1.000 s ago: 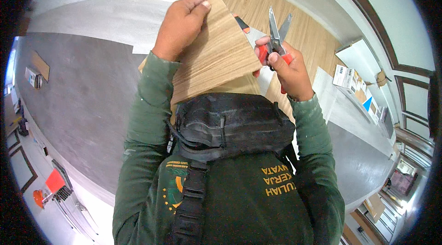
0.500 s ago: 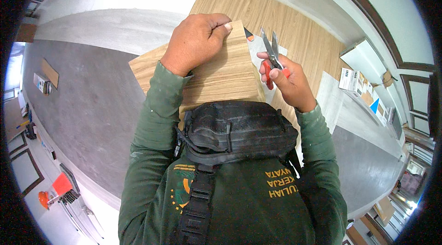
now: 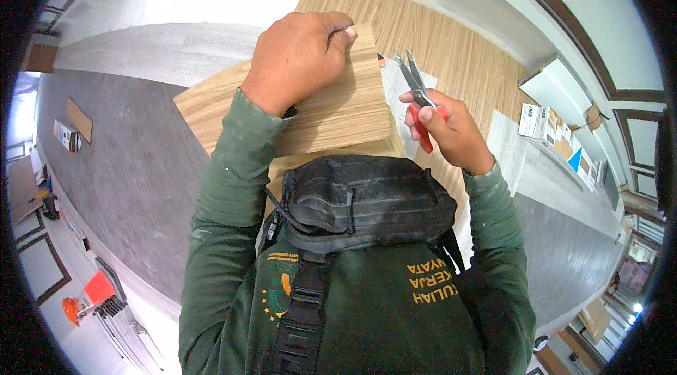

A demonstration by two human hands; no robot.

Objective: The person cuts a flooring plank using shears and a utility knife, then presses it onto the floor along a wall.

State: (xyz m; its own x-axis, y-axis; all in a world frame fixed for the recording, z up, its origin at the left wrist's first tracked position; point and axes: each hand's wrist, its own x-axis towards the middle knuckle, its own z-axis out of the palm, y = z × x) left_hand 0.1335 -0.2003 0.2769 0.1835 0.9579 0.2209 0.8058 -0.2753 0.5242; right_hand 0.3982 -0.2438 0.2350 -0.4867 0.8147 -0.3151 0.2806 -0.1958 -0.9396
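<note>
My left hand (image 3: 300,58) pinches the far edge of a wood-grain vinyl plank (image 3: 338,118), thumb on top near its corner. The plank is held tilted in front of the black pouch on my chest. In my right hand (image 3: 455,132) are red-handled metal snips (image 3: 419,86), blades pointing away and slightly parted, just right of the plank and apart from it. Beyond the plank's right edge a small black-and-orange tool tip (image 3: 381,60) shows; the rest of it is hidden.
Wood-grain flooring (image 3: 423,22) covers the floor ahead, beside bare grey floor (image 3: 120,163). Along the right wall stand an open white carton (image 3: 539,125) and a white panel (image 3: 560,89). A small box (image 3: 67,135) lies at far left, and a red-orange brush-like tool (image 3: 99,287) at lower left.
The plank and my left hand have shifted slightly left. My right hand has moved a little down and right with the snips, whose blades are now closer together.
</note>
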